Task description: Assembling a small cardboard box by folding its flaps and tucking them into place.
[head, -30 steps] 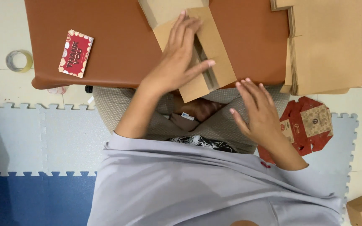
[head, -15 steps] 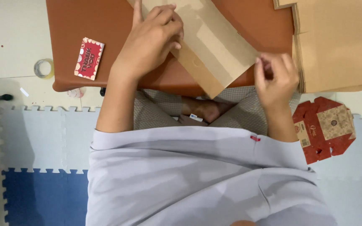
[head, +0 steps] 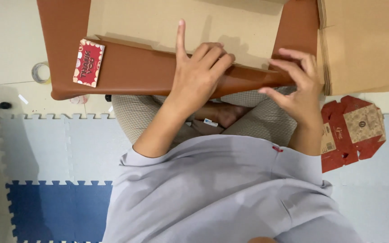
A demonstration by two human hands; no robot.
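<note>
A large flat sheet of brown cardboard (head: 158, 22) lies spread across the low brown table (head: 136, 72). My left hand (head: 199, 72) rests on the sheet's near edge, fingers curled over it and the index finger pointing away from me. My right hand (head: 296, 83) pinches the same edge near its right corner, close to the table's front rim. Both hands touch the cardboard. My crossed legs show under the table.
A small red patterned card (head: 88, 62) lies on the table's left end. A stack of brown cardboard sheets (head: 365, 45) fills the right. A flattened red box (head: 352, 130) lies on the foam floor mats (head: 59, 148). A tape roll (head: 40, 72) sits on the floor at left.
The folded cardboard piece has been opened out and now lies flat and wide across the table. Both hands have moved onto its near edge, the right hand up from my lap.
</note>
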